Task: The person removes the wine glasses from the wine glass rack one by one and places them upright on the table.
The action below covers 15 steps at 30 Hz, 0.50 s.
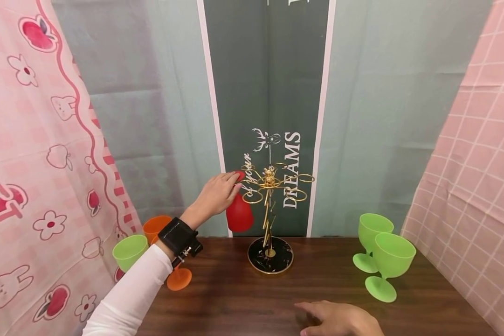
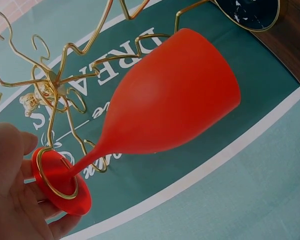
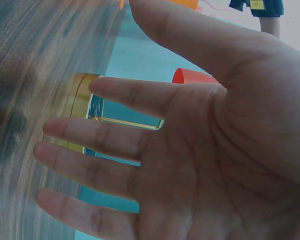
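A red plastic goblet hangs upside down at the left side of a gold wire glass rack. Its foot is between the fingers and thumb of my left hand, which grips it by the edge. In the left wrist view, one gold ring of the rack circles the stem against the foot, and the red bowl points away from the hand. My right hand holds nothing, low over the front of the table; the right wrist view shows its palm with fingers spread and straight.
Two green goblets stand upright on the table's right side. At the left, behind my forearm, are a green goblet and orange goblets, partly hidden. The rack's round black base stands on the dark wooden table, before hanging cloths.
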Each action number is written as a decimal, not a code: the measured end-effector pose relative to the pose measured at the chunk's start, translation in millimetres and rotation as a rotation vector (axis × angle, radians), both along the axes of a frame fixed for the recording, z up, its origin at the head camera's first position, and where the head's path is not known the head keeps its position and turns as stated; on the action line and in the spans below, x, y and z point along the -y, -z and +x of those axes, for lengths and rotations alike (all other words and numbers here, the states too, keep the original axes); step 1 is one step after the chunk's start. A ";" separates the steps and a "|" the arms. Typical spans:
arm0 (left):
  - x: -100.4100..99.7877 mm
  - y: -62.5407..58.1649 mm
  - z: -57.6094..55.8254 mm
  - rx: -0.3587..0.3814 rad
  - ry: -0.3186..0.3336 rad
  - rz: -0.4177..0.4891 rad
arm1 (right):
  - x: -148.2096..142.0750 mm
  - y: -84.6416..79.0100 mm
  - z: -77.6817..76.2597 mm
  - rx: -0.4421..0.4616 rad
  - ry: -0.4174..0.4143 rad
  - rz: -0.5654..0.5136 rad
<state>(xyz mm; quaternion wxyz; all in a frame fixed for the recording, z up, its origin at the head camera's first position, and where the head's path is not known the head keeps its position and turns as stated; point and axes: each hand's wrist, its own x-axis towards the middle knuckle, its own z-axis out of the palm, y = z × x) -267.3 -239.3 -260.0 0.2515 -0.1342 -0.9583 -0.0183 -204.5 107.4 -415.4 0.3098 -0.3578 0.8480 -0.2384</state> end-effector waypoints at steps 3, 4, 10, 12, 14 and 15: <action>0.4 0.6 -0.8 -0.007 0.011 0.020 | -0.8 0.9 -0.2 0.011 -0.006 -0.014; 0.6 0.7 -1.2 -0.014 0.016 0.023 | -1.1 1.2 -0.3 0.014 -0.009 -0.017; 2.6 0.8 -2.1 -0.049 0.041 0.039 | -2.4 2.6 1.0 0.009 -0.016 -0.037; 3.6 0.9 -1.9 -0.055 0.047 0.048 | -2.1 2.3 2.2 0.023 0.004 -0.040; 4.3 0.7 -1.4 -0.061 0.053 0.054 | -1.3 1.6 3.0 0.044 0.028 -0.039; 4.7 0.6 -1.1 -0.068 0.058 0.057 | -0.9 1.2 3.4 0.051 0.036 -0.036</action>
